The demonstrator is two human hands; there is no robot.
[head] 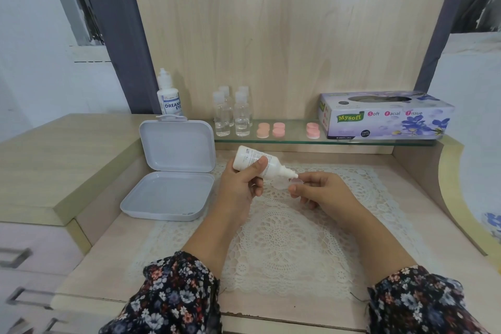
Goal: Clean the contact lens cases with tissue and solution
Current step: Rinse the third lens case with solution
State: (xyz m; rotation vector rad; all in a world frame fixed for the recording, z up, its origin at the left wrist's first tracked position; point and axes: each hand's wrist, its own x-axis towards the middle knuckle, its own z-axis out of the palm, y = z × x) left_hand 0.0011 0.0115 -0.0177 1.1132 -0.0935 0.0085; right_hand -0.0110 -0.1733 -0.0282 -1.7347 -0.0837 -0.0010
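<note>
My left hand [238, 184] grips a small white solution bottle [257, 163], tilted with its nozzle pointing right and down. The nozzle tip sits over a clear contact lens case [284, 184] that my right hand [322, 192] pinches above the lace mat [284, 238]. Several pink-capped lens cases [279, 129] stand on the glass shelf [298, 141]. A purple tissue box [385, 116] lies at the shelf's right end.
An open white plastic box [173, 171] lies left of the mat. A larger solution bottle [169, 95] stands behind it. Several small clear bottles [233, 114] stand on the shelf's left part. Drawers are at the lower left.
</note>
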